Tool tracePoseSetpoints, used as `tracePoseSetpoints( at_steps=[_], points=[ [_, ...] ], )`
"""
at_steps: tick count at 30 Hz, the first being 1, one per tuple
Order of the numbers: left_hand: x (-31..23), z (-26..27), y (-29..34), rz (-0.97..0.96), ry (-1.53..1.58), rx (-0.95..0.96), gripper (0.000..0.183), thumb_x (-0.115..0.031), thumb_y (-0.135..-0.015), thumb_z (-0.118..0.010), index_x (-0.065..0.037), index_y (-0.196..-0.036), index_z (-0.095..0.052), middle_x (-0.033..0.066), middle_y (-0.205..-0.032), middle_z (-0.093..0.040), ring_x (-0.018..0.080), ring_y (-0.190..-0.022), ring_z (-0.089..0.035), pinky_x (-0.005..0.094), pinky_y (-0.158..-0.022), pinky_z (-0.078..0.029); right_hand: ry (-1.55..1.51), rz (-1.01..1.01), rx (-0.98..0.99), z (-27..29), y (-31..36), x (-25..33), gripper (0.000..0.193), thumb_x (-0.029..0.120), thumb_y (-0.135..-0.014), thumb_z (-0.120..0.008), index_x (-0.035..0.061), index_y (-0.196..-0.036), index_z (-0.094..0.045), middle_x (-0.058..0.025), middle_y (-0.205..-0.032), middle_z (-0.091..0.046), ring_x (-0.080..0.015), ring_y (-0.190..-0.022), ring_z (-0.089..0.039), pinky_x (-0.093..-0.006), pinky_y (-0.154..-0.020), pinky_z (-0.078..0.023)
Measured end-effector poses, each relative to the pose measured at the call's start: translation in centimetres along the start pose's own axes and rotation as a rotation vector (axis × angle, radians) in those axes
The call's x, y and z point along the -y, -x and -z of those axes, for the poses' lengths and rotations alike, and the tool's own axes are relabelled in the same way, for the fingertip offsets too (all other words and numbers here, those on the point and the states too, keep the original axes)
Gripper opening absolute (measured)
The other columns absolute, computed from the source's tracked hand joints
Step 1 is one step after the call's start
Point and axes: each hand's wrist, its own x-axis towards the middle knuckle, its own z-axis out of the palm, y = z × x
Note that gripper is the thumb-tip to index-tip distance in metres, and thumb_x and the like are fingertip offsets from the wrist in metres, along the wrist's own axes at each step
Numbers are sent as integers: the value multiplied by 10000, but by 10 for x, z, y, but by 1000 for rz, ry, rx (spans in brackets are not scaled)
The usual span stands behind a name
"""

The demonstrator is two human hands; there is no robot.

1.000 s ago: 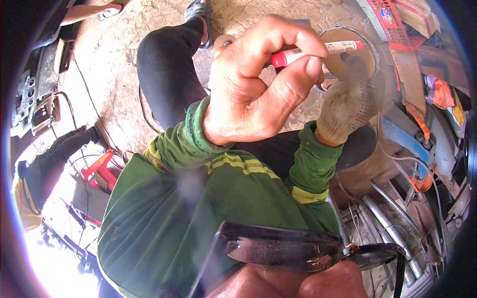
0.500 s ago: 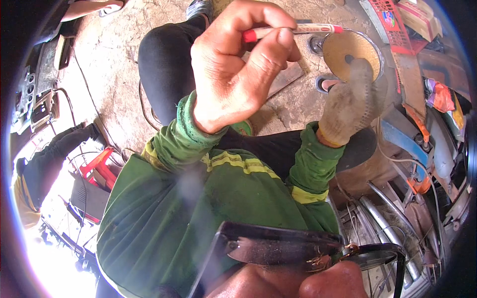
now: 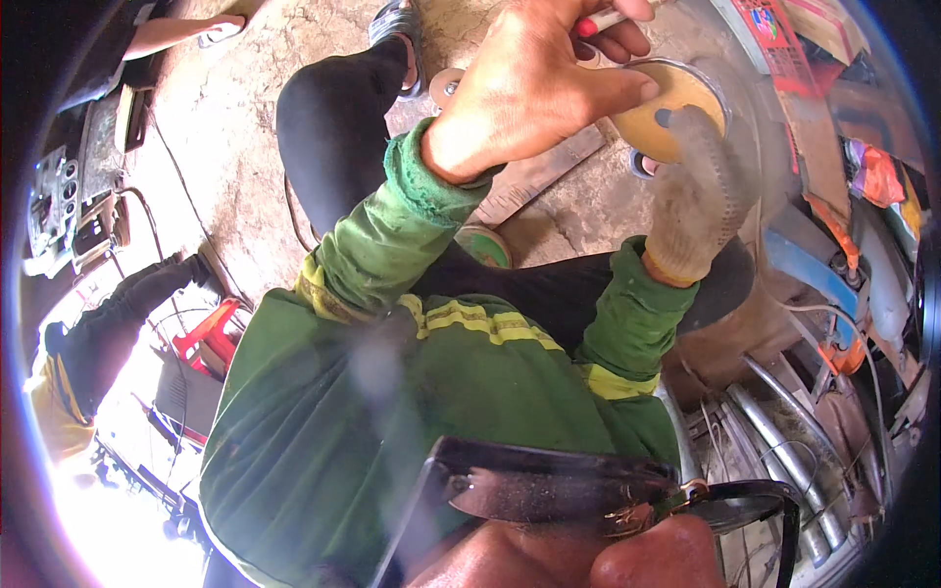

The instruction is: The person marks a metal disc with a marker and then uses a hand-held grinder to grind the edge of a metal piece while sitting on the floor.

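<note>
At the top, my bare left hand (image 3: 529,98) is closed on a slim white marker pen (image 3: 608,18) with a red end. Its thumb reaches over the left edge of a round tan disc (image 3: 642,113), which has a shiny rim and a dark centre spot; whether it touches is unclear. My right hand (image 3: 696,201), in a dirty knit work glove, grips the disc from its lower right side. The gloved fingers are blurred and overlap the disc, and some are hidden.
A flat board (image 3: 539,178) lies on the rough floor beyond my legs, near a small round wheel (image 3: 449,84). Metal tubes (image 3: 779,446) and scrap parts crowd the right, below a red plastic crate (image 3: 779,49). Another person's foot (image 3: 221,31) shows at upper left. Cables cross the left floor.
My left hand has moved up and right, taking the marker pen toward the top edge and its thumb to the disc. The disc has shifted slightly left; my gloved hand has turned a little.
</note>
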Motion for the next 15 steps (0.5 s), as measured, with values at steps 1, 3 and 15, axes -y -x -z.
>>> tracePoseSetpoints(
  at_steps=[1, 3, 15],
  points=[
    [4, 0, -1, 8, 50, 6, 341, 55, -859, -744, -5, -1147, -571, 40, -971, -623, 93, -857, -608, 229, -743, -507, -56, -23, 2, -3, -3, 4, 342, 25, -855, -717, -45, -1186, -664, -133, -1134, -692, -228, -1050, -664, -333, -892, -535],
    [14, -5, -1, 49, 203, 4, 321, 75, -866, -729, -7, -1134, -573, 33, -959, -636, 87, -844, -620, 221, -711, -506, -159, -149, 10, -4, -9, 19, 315, 34, -871, -713, -44, -1172, -664, -122, -1129, -687, -210, -1033, -662, -327, -888, -532],
    [34, -19, 0, 24, 738, -402, 363, 133, -798, -741, 34, -1104, -571, 119, -928, -695, 182, -808, -706, 293, -763, -592, -432, -315, -15, -18, -27, 45, 464, 110, -803, -760, -19, -1226, -621, -108, -1126, -680, -182, -1004, -648, -335, -891, -522]
  ],
)
